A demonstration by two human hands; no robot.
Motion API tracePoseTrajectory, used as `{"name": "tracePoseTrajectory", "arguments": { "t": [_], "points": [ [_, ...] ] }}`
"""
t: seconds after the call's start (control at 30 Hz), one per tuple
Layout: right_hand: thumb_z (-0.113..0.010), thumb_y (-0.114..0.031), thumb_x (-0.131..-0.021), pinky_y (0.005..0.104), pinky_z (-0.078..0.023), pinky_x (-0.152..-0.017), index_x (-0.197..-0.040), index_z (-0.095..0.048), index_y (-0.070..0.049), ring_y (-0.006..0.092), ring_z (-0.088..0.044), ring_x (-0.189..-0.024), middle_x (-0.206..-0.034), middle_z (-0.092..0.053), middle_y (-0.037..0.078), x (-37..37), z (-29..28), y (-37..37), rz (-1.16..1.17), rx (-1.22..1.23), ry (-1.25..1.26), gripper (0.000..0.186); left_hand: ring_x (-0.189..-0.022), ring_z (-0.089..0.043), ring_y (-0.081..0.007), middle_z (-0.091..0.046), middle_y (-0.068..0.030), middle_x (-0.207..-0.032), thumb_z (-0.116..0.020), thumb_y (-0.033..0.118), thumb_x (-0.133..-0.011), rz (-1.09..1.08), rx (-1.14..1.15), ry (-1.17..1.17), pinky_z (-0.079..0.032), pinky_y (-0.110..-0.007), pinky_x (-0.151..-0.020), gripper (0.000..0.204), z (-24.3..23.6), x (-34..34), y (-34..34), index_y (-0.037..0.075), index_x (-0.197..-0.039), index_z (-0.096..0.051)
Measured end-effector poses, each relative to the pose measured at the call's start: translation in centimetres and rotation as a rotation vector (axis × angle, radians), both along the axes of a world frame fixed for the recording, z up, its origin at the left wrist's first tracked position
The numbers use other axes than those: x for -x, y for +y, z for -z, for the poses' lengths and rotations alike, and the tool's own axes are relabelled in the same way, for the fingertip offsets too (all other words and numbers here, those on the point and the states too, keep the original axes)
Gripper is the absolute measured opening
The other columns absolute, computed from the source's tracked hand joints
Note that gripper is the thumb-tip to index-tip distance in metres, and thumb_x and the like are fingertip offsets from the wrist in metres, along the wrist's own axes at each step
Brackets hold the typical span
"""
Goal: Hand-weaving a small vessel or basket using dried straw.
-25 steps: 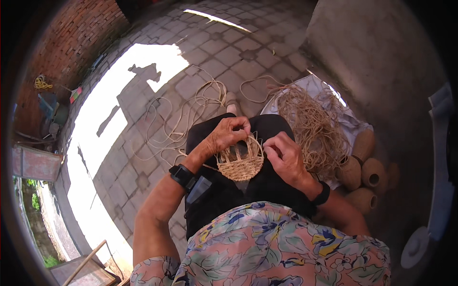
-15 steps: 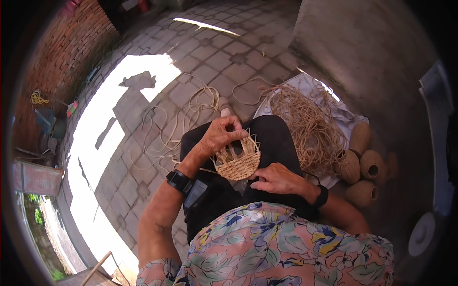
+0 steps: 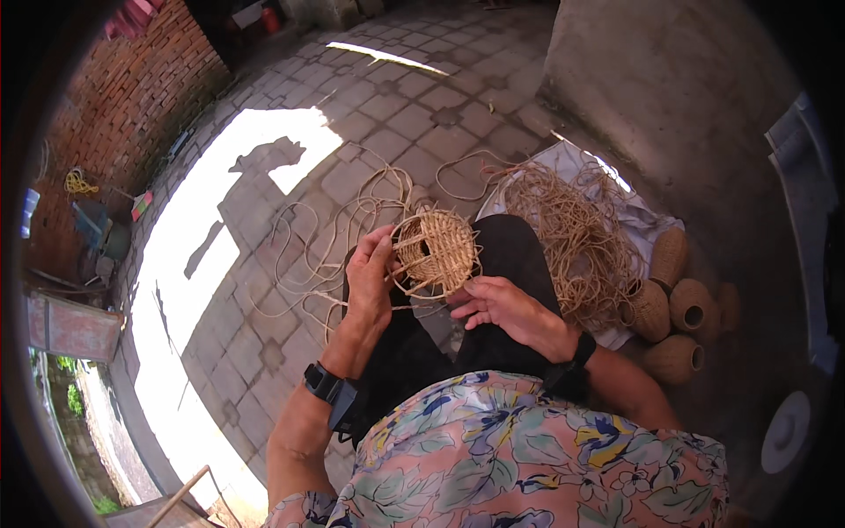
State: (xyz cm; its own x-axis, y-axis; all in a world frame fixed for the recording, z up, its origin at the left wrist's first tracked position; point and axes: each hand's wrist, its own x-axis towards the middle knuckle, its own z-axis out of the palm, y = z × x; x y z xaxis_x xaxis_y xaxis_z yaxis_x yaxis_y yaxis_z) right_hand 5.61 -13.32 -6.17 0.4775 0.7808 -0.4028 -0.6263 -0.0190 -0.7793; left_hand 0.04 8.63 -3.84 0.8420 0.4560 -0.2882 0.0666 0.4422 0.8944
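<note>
A small, partly woven straw basket is held above my lap, tilted with its round weave facing up. Open gaps and bare frame wires show along its left and lower edges. My left hand pinches the basket's left edge between thumb and fingers. At the lower right rim, my right hand grips the edge with thumb and forefinger, its other fingers loosely curled below. A strand of straw cord runs out from the basket to the left. The fingertips behind the weave are partly hidden.
Loose cord loops lie on the paving to the left. A heap of tangled cord rests on a white sheet at the right. Several finished woven pots stand beside it. A brick wall rises at far left.
The basket has been turned and lifted, so its closed weave now faces up. My left hand has shifted from its upper rim to its left side; the right hand stays near the lower right.
</note>
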Motion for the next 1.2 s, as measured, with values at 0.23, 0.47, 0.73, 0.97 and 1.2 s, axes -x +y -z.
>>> {"name": "tracePoseTrajectory", "arguments": {
  "t": [0.23,0.47,0.73,0.97,1.2],
  "points": [
    [-0.055,-0.032,-0.097,0.0361,-0.051,-0.08,-0.113,-0.059,-0.008,0.0216,-0.063,-0.099,-0.11,-0.064,0.009,-0.7,1.2,-1.4,0.136,-0.19,0.177,0.029,-0.079,-0.059,-0.0051,-0.069,-0.0051,-0.099,-0.057,0.017,-0.098,0.242,-0.476,-0.036,-0.046,-0.02,-0.068,0.027,1.2,3.1,1.0,0.008,-0.123,-0.056],
    [-0.056,-0.024,-0.095,0.0262,-0.047,-0.07,-0.104,-0.056,-0.009,0.0077,-0.058,-0.078,-0.094,-0.061,0.001,-1.9,-2.0,0.0,0.131,-0.049,-0.087,0.017,-0.081,-0.064,-0.0111,-0.067,-0.009,-0.11,-0.065,0.014,-0.092,0.062,0.163,0.013,-0.052,-0.027,-0.077,0.045,1.7,6.2,-3.7,0.014,-0.132,-0.045],
    [-0.051,-0.015,-0.094,0.0223,-0.048,-0.058,-0.1,-0.057,-0.005,0.0066,-0.057,-0.067,-0.089,-0.063,0.003,-2.2,-1.3,-0.4,0.086,0.026,-0.104,0.013,-0.1,-0.059,-0.0139,-0.059,-0.0128,-0.126,-0.062,0.012,-0.091,0.095,0.306,0.08,-0.048,-0.031,-0.091,0.064,0.2,8.7,-5.5,0.013,-0.146,-0.03],
    [-0.051,-0.011,-0.096,0.0238,-0.049,-0.059,-0.114,-0.047,-0.005,0.0103,-0.06,-0.067,-0.095,-0.066,0.013,-1.4,-1.0,-0.2,0.173,0.013,-0.04,0.019,-0.109,-0.06,-0.0192,-0.053,-0.0161,-0.134,-0.061,0.01,-0.09,0.051,0.426,0.09,-0.047,-0.033,-0.099,0.066,0.0,10.0,-5.6,0.014,-0.148,-0.03],
    [-0.055,-0.011,-0.094,0.0247,-0.045,-0.049,-0.116,-0.041,-0.002,0.0109,-0.056,-0.058,-0.083,-0.062,0.011,-0.4,0.0,1.7,0.297,-0.105,-0.147,0.027,-0.122,-0.053,-0.0241,-0.05,-0.0188,-0.139,-0.061,0.022,-0.092,0.056,0.278,0.038,-0.042,-0.039,-0.103,0.071,-0.9,11.5,-5.3,0.012,-0.152,-0.024]
  ]
}}
